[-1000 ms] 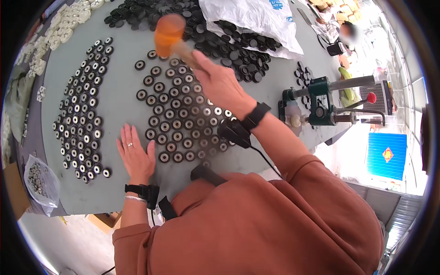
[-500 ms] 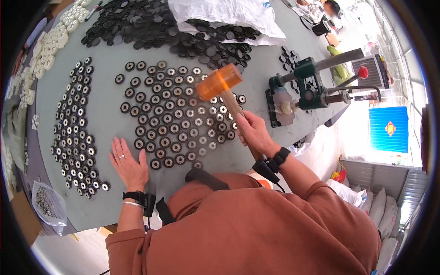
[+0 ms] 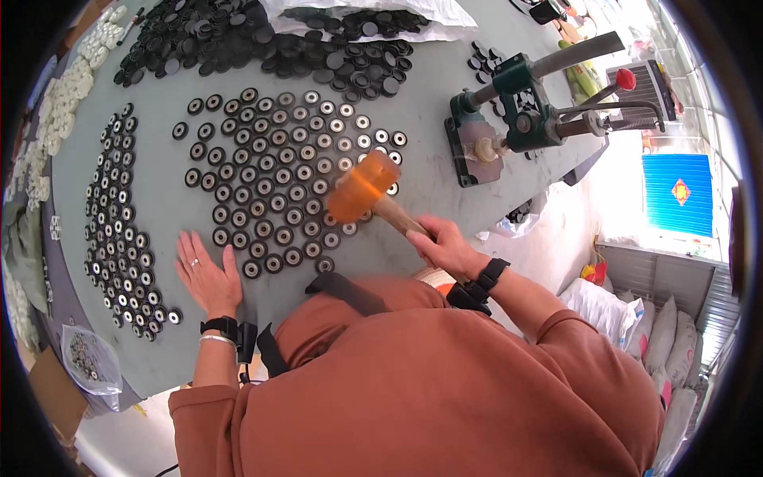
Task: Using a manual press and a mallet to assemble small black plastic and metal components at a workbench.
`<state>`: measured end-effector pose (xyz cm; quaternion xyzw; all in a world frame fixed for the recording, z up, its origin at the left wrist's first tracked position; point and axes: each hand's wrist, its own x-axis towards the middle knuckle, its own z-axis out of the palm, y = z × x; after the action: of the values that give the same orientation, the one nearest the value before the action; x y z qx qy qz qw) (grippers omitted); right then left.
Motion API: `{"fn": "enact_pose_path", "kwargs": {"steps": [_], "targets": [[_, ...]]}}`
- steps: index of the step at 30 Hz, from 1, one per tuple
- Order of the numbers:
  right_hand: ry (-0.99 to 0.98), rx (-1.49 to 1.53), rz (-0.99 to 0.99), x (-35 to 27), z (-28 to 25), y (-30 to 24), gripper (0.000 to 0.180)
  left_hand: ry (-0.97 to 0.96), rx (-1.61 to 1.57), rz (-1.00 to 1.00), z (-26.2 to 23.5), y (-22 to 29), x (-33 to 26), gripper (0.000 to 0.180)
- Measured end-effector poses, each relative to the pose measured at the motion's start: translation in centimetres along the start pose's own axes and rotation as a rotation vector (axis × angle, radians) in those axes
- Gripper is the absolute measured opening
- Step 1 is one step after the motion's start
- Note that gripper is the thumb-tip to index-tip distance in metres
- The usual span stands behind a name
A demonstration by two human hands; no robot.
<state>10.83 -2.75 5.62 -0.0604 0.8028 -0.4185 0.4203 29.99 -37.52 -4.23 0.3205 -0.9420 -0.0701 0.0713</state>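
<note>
My right hand (image 3: pixel 447 248) is closed round the wooden handle of a mallet (image 3: pixel 363 188) with an orange, see-through head. The mallet head hangs over the lower right part of a broad group of small black rollers with metal centres (image 3: pixel 278 171), hiding some of them. Whether it touches them I cannot tell. Flat on the grey table, fingers stretched, my left hand (image 3: pixel 208 276) holds nothing. It lies between that group and a second, narrow band of the same kind of rollers (image 3: pixel 123 230) at the left.
Loose black discs (image 3: pixel 207 40) and a white sack (image 3: pixel 429 20) cover the far side. A green hand press (image 3: pixel 520 111) stands at the right. White plastic parts (image 3: pixel 60 127) line the left edge, with a clear bag of small metal parts (image 3: pixel 91 358) at the near left.
The mallet head has swung down and nearer to me, from the upper right of the rollers to their lower right. My left hand stays flat; the whole view has shifted slightly.
</note>
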Motion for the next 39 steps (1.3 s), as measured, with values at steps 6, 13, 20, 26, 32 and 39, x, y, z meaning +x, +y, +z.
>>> {"fn": "enact_pose_path", "kwargs": {"steps": [6, 13, 20, 26, 32, 39], "targets": [[-0.264, -0.342, -0.109, -2.4, -2.0, 2.1, 0.035, -0.010, -0.038, 0.012, -0.3, -0.4, -0.3, 0.075], [-0.346, -0.233, 0.012, -0.9, -0.5, 3.4, 0.037, -0.156, -0.215, 0.335, -2.2, 0.7, -1.8, 0.108], [-0.377, -0.004, 0.083, 0.9, 1.8, 2.6, 0.038, -0.194, -0.167, 0.278, -1.6, 4.8, -1.8, 0.118], [-0.350, 0.002, 0.030, 0.6, 2.6, 1.3, 0.035, -0.178, -0.172, 0.242, -1.4, 5.1, -1.3, 0.116], [-0.300, -0.035, 0.022, -1.0, 3.3, -0.9, 0.032, -0.221, -0.198, 0.235, -3.2, 3.3, -2.5, 0.110], [-0.237, -0.176, 0.010, -1.2, 5.7, -5.4, 0.023, -0.038, -0.189, 0.093, -5.6, -5.1, -7.7, 0.085]]}}
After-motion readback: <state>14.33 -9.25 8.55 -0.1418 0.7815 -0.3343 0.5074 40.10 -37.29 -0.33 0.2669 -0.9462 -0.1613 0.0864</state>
